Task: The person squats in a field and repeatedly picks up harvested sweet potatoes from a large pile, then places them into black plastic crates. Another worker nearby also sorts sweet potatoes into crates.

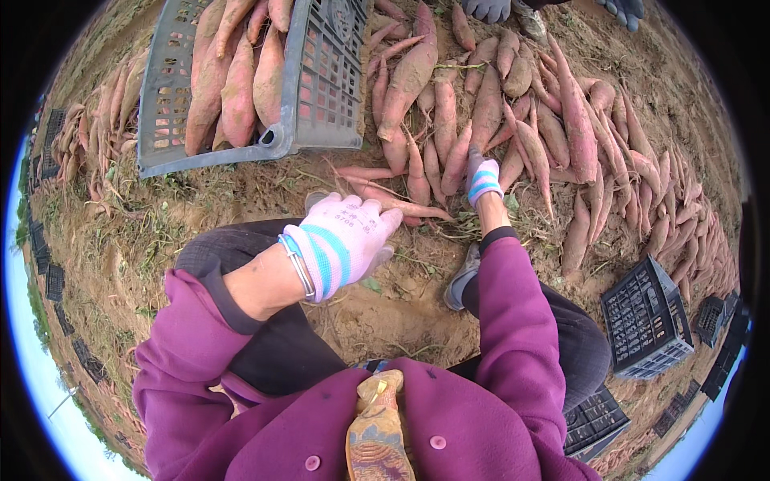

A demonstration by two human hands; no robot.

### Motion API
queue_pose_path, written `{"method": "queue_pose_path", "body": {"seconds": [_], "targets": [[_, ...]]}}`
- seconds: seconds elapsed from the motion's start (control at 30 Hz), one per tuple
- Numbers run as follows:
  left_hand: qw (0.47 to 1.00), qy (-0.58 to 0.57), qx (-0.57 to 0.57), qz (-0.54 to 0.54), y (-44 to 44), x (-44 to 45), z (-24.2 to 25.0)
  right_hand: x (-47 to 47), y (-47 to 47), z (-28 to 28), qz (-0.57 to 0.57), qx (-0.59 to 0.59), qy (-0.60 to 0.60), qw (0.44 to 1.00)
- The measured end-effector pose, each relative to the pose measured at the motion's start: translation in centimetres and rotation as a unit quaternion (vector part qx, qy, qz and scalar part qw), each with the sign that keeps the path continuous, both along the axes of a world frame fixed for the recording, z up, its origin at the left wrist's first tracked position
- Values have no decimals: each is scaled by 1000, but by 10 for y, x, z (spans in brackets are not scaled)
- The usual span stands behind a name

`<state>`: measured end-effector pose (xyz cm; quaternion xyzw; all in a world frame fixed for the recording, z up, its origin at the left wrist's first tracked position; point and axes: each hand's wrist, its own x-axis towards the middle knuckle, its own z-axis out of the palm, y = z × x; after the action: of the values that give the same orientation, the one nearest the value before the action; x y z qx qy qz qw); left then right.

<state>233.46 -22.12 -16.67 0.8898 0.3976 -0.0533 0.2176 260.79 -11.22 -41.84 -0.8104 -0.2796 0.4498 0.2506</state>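
My left hand [349, 237], in a pale pink knit glove with blue stripes, reaches over the near edge of a pile of soil-covered sweet potatoes. A slender sweet potato [415, 208] lies beside its fingers; whether they grip it is hidden. My right hand [481, 171], gloved alike with a grey palm side, has its fingers at the lower end of a long sweet potato [487, 111] in the pile; its grip is not clear. A grey plastic crate [328, 129] holding large sweet potatoes stands at upper left, beyond my left hand.
Another person's gloved hands [488, 8] show at the top edge. More sweet potatoes [692, 222] spread along the right, and another heap [114, 102] lies at left. A black crate [643, 318] sits right of my knee. Vines lie on the soil. My shoe [463, 279] is near my right forearm.
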Motion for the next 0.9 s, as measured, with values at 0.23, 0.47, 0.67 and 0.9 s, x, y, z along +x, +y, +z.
{"method": "queue_pose_path", "body": {"seconds": [0.23,0.47,0.67,0.9], "targets": [[1000,11,-18,12,-1,-1,1,-21,3,9,122,54,-208,969],[998,-59,2,31,11,1,19,12,-91,83,-31,111,543,831],[949,-69,289,108,13,32,44,-4,-151,180,141,192,589,773],[867,-86,490,11,11,16,63,-27,-162,329,354,109,342,863]]}}
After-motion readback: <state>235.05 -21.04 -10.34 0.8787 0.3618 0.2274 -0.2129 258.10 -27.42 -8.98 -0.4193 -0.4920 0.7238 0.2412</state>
